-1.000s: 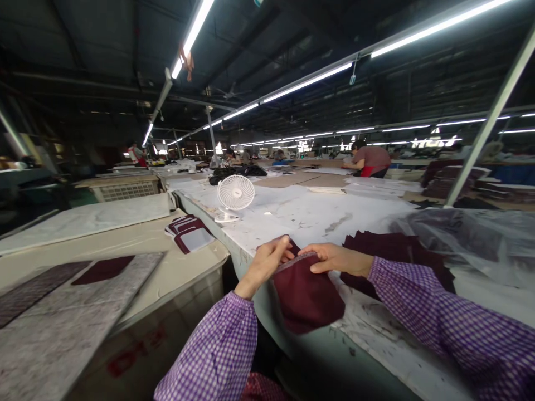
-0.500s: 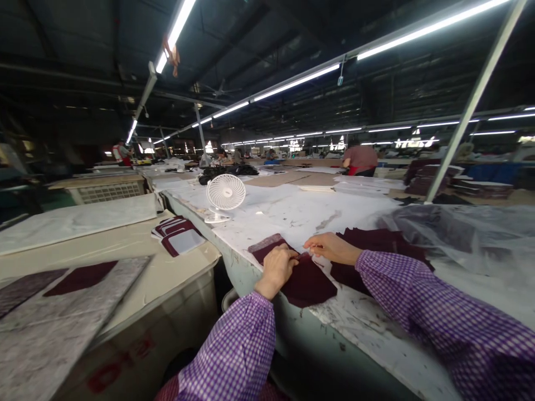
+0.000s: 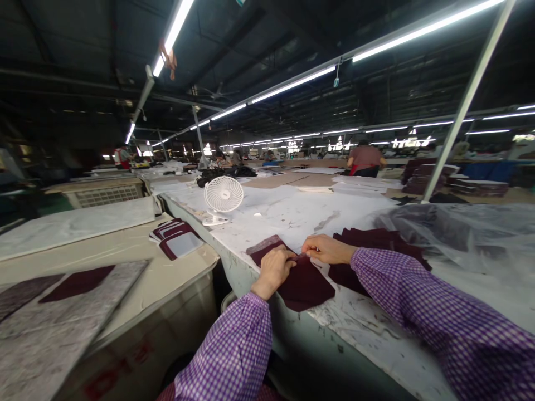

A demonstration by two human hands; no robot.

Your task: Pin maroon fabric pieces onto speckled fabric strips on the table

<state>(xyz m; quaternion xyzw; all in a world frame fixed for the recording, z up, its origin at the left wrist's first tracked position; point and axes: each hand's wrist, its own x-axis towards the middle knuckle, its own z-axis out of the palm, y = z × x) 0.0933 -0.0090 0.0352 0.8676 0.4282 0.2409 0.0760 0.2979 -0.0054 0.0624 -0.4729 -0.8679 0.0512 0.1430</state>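
Observation:
A dark maroon fabric piece (image 3: 305, 285) lies flat near the front edge of the white worktable (image 3: 292, 214). My left hand (image 3: 273, 268) rests on its upper left part with fingers curled and pinching the cloth. My right hand (image 3: 328, 249) pinches the same piece at its top edge, fingertips close to the left hand's. Another maroon piece with a grey back (image 3: 265, 248) lies just left of my hands. Both arms wear purple checked sleeves.
A stack of maroon fabric pieces (image 3: 376, 250) lies to the right, beside clear plastic sheeting (image 3: 463, 231). A small white fan (image 3: 223, 196) stands further back. On the left table lie maroon-and-grey pieces (image 3: 178, 238) and a grey board (image 3: 54, 328). A person (image 3: 365, 160) works far back.
The maroon piece, held up off the table edge one second ago, now lies flat on the table. Both hands came down with it and stay pinched at its top.

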